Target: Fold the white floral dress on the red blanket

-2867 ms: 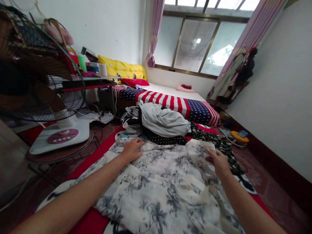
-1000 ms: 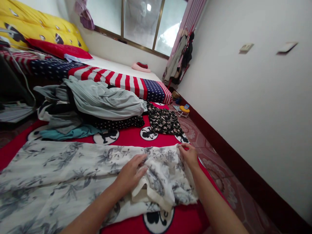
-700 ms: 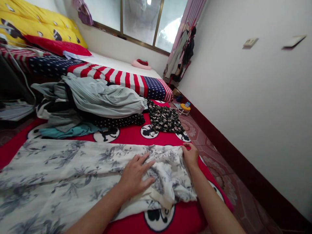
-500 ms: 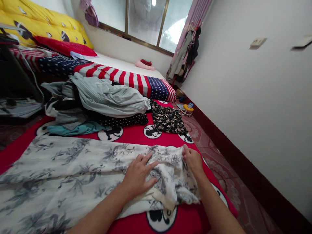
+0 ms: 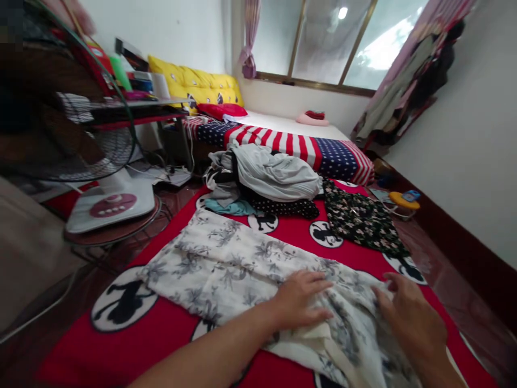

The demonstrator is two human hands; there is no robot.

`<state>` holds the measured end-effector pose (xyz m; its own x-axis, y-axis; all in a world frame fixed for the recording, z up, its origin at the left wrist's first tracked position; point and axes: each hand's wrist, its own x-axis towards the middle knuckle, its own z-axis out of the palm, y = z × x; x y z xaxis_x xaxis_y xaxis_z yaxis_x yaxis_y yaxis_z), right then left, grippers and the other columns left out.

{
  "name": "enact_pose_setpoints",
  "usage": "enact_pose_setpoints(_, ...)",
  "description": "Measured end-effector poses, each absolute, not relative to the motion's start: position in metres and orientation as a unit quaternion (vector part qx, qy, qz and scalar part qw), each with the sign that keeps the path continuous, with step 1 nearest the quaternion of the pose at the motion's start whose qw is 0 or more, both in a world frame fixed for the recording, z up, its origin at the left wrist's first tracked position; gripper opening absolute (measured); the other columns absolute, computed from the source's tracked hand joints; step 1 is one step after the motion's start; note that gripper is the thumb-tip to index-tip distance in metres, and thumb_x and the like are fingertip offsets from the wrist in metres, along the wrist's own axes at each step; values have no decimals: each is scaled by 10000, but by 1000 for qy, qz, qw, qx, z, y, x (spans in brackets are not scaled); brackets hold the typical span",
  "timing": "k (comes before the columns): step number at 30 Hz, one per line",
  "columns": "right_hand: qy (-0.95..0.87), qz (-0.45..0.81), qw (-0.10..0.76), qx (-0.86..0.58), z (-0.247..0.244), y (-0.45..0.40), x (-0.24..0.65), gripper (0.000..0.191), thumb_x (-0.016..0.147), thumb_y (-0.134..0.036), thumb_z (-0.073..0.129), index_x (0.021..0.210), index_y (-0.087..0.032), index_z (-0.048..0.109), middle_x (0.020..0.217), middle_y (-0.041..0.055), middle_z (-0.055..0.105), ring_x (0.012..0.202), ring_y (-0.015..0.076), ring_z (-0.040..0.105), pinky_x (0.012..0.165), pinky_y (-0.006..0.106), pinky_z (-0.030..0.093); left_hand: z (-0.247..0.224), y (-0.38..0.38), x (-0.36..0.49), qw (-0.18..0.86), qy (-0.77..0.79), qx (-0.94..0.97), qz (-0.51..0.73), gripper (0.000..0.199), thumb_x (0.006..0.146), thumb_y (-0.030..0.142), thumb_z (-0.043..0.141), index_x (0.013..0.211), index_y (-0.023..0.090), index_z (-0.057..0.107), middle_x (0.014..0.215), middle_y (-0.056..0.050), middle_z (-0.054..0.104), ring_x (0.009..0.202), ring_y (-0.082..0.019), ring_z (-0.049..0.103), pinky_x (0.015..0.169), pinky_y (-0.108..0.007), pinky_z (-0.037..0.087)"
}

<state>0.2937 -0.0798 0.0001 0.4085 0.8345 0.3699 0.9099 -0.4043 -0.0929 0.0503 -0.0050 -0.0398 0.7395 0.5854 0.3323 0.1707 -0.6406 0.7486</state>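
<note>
A white garment with a grey floral print [image 5: 226, 264] lies spread across the red mat [image 5: 161, 334] with black cartoon mice. My left hand [image 5: 301, 304] presses flat on its bunched right end, fingers apart. My right hand [image 5: 412, 318] rests on the same end further right, fingers curled at the fabric's edge; whether it pinches the cloth is unclear.
A heap of clothes topped by a grey garment [image 5: 274, 175] lies behind, with a dark floral piece [image 5: 361, 221] to its right. A standing fan [image 5: 109, 202] is at left, a striped bed [image 5: 291, 145] beyond, a small yellow stool [image 5: 404, 200] by the right wall.
My view has swung left, bringing the fan and desk back into sight. Both hands have stayed on the garment's right end, which now sits lower and nearer to me.
</note>
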Motion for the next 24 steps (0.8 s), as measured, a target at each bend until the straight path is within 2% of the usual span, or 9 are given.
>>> enact_pose_setpoints(3,-614,-38,220,-757,-3,-84,258,369,875,-528,465,1038,-230,610,872,43,654,698,202,632,598,304,472,-29,4,25,424,223,811,336,478,827,325,681,1274,169,618,1349,-132,577,1242,-215,544,1075,-300,400)
enact_pose_setpoints(7,-694,96,252,-667,-24,-96,222,278,882,-491,522,887,-244,650,855,30,668,696,159,639,633,245,518,-21,21,-38,355,324,804,351,368,848,247,639,1212,195,662,1310,-112,611,1211,-215,570,1069,-336,421)
enact_pose_setpoints(12,-699,125,282,-645,-32,-99,220,240,855,-460,578,881,-244,680,854,26,695,740,160,673,654,214,541,-35,37,-142,190,460,814,299,353,882,318,564,1197,199,669,1334,-131,599,1245,-274,545,1084,-469,411)
enact_pose_setpoints(15,-681,130,308,-652,-19,-101,224,230,834,-455,604,873,-246,692,883,24,714,807,175,689,698,214,545,-42,36,-195,148,530,785,285,415,892,417,512,1217,202,655,1372,-112,574,1259,-266,535,1093,-464,403)
enact_pose_setpoints(19,-620,124,335,-698,1,-114,229,245,821,-457,606,890,-240,695,930,29,721,830,192,678,737,251,531,-42,34,-233,139,596,740,278,517,862,554,462,1135,178,689,1278,-102,645,1212,-261,572,1099,-446,396)
enact_pose_setpoints(24,-533,167,293,-776,17,-141,242,295,853,-478,548,882,-215,679,827,29,709,741,190,647,679,278,486,-41,41,-236,94,615,739,257,583,818,649,430,1045,190,708,1178,-73,695,1162,-259,598,1096,-449,392)
